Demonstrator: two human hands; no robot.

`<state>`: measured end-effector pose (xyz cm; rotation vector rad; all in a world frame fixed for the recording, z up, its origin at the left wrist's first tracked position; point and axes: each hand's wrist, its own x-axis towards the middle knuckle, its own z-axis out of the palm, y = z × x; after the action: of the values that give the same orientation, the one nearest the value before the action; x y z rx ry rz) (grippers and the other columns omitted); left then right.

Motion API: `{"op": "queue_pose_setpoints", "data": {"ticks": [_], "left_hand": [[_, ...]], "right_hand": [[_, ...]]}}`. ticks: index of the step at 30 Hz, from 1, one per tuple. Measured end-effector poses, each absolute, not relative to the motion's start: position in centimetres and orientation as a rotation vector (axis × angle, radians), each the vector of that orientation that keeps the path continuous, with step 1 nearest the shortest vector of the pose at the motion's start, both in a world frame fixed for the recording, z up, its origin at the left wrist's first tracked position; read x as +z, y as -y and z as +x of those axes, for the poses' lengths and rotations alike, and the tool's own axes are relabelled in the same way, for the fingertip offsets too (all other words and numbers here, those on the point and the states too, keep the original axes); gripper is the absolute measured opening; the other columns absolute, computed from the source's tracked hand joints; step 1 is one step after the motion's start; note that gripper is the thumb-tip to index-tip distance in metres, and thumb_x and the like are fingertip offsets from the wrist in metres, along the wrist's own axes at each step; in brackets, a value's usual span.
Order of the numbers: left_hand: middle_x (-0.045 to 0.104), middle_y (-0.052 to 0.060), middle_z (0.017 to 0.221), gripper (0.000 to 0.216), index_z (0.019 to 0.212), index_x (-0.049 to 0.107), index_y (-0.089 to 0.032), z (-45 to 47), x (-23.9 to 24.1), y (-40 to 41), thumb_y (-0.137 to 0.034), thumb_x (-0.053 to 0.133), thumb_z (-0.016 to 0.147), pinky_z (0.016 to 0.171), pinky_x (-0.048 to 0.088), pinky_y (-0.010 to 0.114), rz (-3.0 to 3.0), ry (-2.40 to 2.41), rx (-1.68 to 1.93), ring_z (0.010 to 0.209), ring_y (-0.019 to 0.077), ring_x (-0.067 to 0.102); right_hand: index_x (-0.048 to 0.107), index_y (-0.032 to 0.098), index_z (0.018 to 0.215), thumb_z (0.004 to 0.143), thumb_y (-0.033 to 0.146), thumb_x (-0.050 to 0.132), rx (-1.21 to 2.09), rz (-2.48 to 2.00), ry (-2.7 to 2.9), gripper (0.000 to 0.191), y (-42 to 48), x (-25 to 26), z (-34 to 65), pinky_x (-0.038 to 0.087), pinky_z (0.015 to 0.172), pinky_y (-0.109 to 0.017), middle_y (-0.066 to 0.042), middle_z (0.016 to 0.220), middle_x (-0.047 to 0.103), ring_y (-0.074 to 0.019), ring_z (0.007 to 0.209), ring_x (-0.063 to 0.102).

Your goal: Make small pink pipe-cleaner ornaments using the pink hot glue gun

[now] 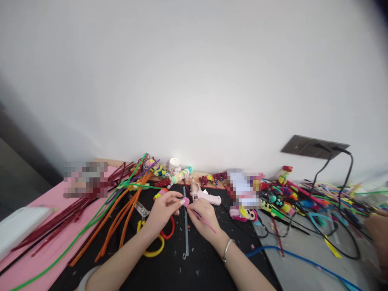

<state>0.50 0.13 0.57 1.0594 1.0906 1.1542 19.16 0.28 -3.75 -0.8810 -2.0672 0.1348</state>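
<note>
Over the black mat (194, 270), my left hand (163, 212) pinches the coiled pink end of a pipe cleaner (186, 201) between thumb and fingertips. My right hand (204, 218) is closed on the same pink pipe cleaner close to the coil, and its straight tail sticks out across the back of that hand. Just behind my right hand lies a pale pink hot glue gun (212, 199). A translucent glue stick (186, 234) lies on the mat between my forearms. Beside my left wrist are scissors with yellow handles (154, 255) and a red handle loop (171, 228).
Orange pipe cleaners (123, 218) and dark red ones (66, 214) spread at left on a pink sheet (39, 202). A paper cup (174, 166) stands by the wall. Finished figures and loose pipe cleaners crowd the right, with black cables (348, 194). Another person's hand (377, 230) shows at far right.
</note>
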Motion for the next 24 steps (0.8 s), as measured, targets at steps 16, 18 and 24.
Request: {"op": "queue_pose_setpoints", "data": {"ticks": [16,18,24], "left_hand": [[0.069,-0.002,0.059,0.040,0.084,0.072,-0.018,0.60,0.75,-0.22,-0.046,0.089,0.061,0.055,0.051,0.028,1.088,-1.091,1.132,0.050,0.0138,0.058],[0.070,-0.002,0.060,0.041,0.085,0.072,-0.018,0.61,0.69,-0.20,-0.046,0.089,0.061,0.055,0.051,0.028,1.079,-1.089,1.126,0.050,0.0137,0.058],[0.069,-0.002,0.058,0.037,0.085,0.073,-0.018,0.57,0.51,-0.20,-0.046,0.087,0.064,0.054,0.050,0.028,1.114,-1.101,1.123,0.048,0.0143,0.059]], "right_hand": [[0.075,0.021,0.091,0.105,0.019,0.059,0.146,-0.897,2.046,0.021,-0.26,-3.73,19.10,0.054,0.069,-0.030,-0.004,0.076,0.075,-0.0189,0.068,0.068],[0.075,0.020,0.090,0.105,0.020,0.059,0.141,-0.883,2.026,0.022,-0.25,-3.66,19.05,0.054,0.068,-0.030,-0.004,0.075,0.075,-0.0185,0.067,0.068],[0.076,0.021,0.091,0.103,0.019,0.062,0.162,-0.922,2.033,0.019,-0.25,-3.81,19.14,0.055,0.067,-0.031,-0.005,0.075,0.076,-0.0195,0.067,0.070]]}}
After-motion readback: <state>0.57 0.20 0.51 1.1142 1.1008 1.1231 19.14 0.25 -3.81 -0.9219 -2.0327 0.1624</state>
